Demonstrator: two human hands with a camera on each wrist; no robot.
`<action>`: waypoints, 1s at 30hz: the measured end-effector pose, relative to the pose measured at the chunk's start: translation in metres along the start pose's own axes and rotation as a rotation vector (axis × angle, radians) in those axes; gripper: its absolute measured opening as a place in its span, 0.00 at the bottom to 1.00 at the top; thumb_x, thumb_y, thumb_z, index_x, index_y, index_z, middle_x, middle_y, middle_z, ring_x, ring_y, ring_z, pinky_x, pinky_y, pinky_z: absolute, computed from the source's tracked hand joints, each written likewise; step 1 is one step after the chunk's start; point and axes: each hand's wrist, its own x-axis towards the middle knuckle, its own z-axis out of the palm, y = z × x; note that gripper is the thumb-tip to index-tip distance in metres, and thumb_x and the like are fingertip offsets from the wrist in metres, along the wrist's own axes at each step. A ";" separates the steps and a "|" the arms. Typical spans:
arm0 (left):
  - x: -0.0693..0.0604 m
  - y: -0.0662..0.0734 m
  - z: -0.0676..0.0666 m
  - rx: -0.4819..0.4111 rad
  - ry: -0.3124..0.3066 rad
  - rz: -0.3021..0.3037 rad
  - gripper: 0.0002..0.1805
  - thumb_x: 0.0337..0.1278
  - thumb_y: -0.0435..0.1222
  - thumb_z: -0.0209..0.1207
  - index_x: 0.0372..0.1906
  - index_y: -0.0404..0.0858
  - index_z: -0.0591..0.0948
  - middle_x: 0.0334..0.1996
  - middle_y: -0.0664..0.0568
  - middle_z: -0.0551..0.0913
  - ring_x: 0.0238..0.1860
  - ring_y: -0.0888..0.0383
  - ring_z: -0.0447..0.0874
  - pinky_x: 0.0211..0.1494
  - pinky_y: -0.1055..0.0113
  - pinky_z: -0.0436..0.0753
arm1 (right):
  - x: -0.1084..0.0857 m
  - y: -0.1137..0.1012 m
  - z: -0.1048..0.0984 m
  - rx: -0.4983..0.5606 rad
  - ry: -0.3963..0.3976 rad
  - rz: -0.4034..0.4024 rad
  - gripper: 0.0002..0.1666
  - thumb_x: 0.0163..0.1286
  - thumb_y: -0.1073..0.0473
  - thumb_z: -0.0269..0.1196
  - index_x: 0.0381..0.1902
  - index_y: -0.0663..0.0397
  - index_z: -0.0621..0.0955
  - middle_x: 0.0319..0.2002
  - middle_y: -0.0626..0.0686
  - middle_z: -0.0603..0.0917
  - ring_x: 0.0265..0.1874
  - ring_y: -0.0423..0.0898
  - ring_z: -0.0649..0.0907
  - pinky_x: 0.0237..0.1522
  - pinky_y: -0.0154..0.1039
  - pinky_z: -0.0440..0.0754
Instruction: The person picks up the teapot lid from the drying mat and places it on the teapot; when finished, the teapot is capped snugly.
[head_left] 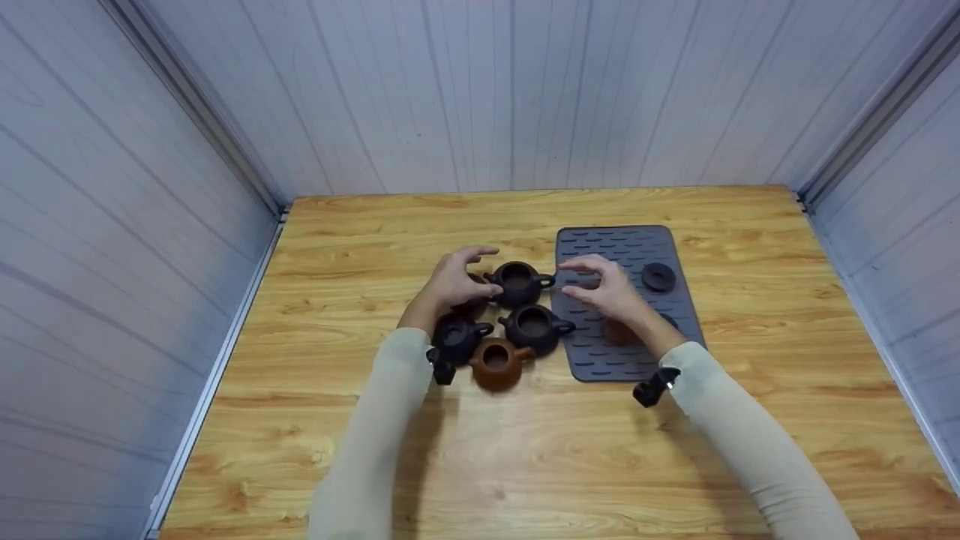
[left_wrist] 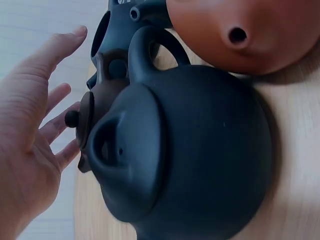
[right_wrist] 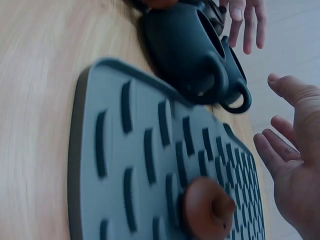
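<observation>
My left hand (head_left: 456, 283) is held over a dark brown lidded teapot (left_wrist: 107, 95), with thumb and fingers apart and nothing between them. Its fingertips come close to a black lidless teapot (head_left: 517, 285) at the back; contact cannot be told. Above the mat's left side, my right hand (head_left: 606, 288) has its fingers spread, holding nothing, near that teapot's handle. A second black lidless teapot (head_left: 534, 330) stands in front of the first. Below the left wrist is a black lidded teapot (left_wrist: 210, 150). An orange-brown lidless teapot (head_left: 496, 366) sits nearest the front.
The grey ridged mat (head_left: 611, 367) lies right of the teapots. On it are a black lid (head_left: 658, 277), an orange-brown lid (right_wrist: 206, 207) below my right wrist, and another dark piece (head_left: 666, 322) partly hidden by the forearm. Panelled walls (head_left: 480, 97) enclose the wooden table (head_left: 495, 465).
</observation>
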 end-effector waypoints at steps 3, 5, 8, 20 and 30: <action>0.004 0.002 0.004 0.032 -0.016 -0.003 0.42 0.66 0.41 0.80 0.83 0.48 0.78 0.85 0.46 0.75 0.84 0.41 0.75 0.81 0.41 0.81 | -0.003 0.004 -0.009 -0.016 0.009 0.014 0.26 0.77 0.66 0.74 0.70 0.65 0.85 0.72 0.68 0.83 0.74 0.71 0.80 0.74 0.68 0.83; 0.007 0.002 0.006 0.036 -0.028 -0.006 0.42 0.67 0.42 0.80 0.84 0.48 0.77 0.85 0.45 0.74 0.84 0.41 0.76 0.79 0.41 0.83 | -0.006 0.006 -0.015 -0.030 0.016 0.021 0.26 0.77 0.66 0.74 0.70 0.65 0.85 0.72 0.68 0.82 0.75 0.70 0.80 0.75 0.68 0.82; 0.010 0.002 0.011 0.040 -0.044 -0.005 0.43 0.67 0.42 0.80 0.85 0.49 0.76 0.85 0.46 0.74 0.81 0.40 0.79 0.77 0.42 0.85 | -0.009 0.010 -0.024 -0.050 0.033 0.031 0.26 0.77 0.67 0.74 0.70 0.65 0.85 0.72 0.68 0.83 0.75 0.69 0.81 0.75 0.67 0.82; 0.015 -0.003 0.020 0.111 -0.054 -0.002 0.42 0.67 0.44 0.80 0.84 0.50 0.77 0.82 0.51 0.80 0.72 0.42 0.88 0.75 0.45 0.85 | -0.020 0.024 -0.057 -0.081 0.091 0.090 0.25 0.78 0.64 0.74 0.71 0.62 0.86 0.72 0.64 0.83 0.75 0.63 0.81 0.76 0.58 0.83; 0.025 -0.023 0.023 0.138 -0.049 0.019 0.38 0.66 0.51 0.80 0.79 0.53 0.83 0.77 0.52 0.85 0.69 0.46 0.90 0.75 0.49 0.86 | -0.026 0.029 -0.082 -0.129 0.120 0.132 0.28 0.81 0.61 0.72 0.73 0.63 0.83 0.74 0.66 0.81 0.75 0.61 0.80 0.78 0.57 0.82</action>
